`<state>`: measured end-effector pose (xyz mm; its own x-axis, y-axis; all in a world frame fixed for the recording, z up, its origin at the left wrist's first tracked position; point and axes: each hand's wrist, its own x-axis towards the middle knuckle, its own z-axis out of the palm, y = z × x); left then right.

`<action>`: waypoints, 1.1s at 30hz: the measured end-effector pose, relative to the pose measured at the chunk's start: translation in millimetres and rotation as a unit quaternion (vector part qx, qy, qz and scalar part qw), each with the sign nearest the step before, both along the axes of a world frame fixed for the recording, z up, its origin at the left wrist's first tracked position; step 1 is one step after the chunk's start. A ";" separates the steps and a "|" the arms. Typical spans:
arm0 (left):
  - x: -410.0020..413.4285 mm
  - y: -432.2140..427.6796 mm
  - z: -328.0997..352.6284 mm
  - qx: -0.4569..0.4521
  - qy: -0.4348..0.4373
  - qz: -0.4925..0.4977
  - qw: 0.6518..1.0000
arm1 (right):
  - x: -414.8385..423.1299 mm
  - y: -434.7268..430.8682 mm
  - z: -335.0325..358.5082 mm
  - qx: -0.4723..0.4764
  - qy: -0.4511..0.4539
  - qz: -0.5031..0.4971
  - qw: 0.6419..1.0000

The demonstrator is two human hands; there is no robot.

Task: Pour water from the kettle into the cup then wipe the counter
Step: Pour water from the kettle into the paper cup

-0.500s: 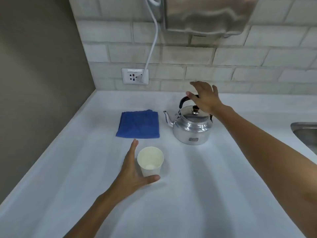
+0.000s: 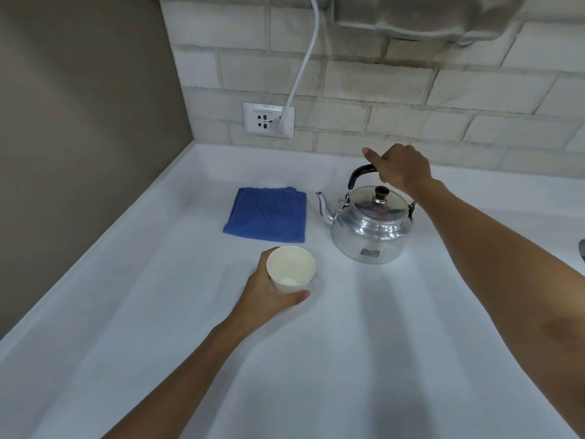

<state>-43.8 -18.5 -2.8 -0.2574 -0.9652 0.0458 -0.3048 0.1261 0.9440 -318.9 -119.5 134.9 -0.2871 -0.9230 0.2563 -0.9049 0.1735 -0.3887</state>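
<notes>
Gripping the kettle handle (image 2: 361, 174): right hand (image 2: 402, 169), upper centre-right of frame, fingers curled shut over the top of the black handle, index finger partly extended toward the left. Kettle (image 2: 370, 229) sits upright on the surface (image 2: 348, 359), lid on, dark knob (image 2: 381, 192) visible just below the hand, spout (image 2: 323, 205) pointing left.

Left hand (image 2: 269, 293), centre of frame, wrapped round the cup (image 2: 290, 269) from its left and near side; thumb lies along the cup's lower front edge, fingers go behind it and are mostly hidden. Grip is closed on the cup wall. Cup is white, mouth open toward the camera, inside looks empty. Can't tell if its base is touching the surface or just off it.

Cup is near the kettle, lower left of it, not touching. Blue cloth (image 2: 267, 215) lies folded flat on the surface, just above the cup in frame and just left of the spout, clear of both.

Further out: white wall socket (image 2: 268, 120) in the upper left centre with a white cord (image 2: 304, 58) plugged in and running up out of frame. Brick-pattern wall behind, plain grey-brown wall on the left.
</notes>
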 end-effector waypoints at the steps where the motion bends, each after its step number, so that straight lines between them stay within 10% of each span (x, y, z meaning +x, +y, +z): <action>1: -2.1 -0.8 0.6 -0.002 0.000 0.003 1.000 | 0.0 -0.3 0.6 -0.007 0.003 -0.002 1.000; 33: -18.1 -2.1 3.2 0.007 0.056 0.026 0.998 | 67.0 60.5 63.4 -0.127 0.228 0.196 0.945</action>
<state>-61.9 -20.6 0.4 -0.2017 -0.9778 0.0576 -0.2021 0.0991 0.9743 -251.8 -59.0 198.2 0.2591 -0.8271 0.4987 -0.9635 -0.2572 0.0740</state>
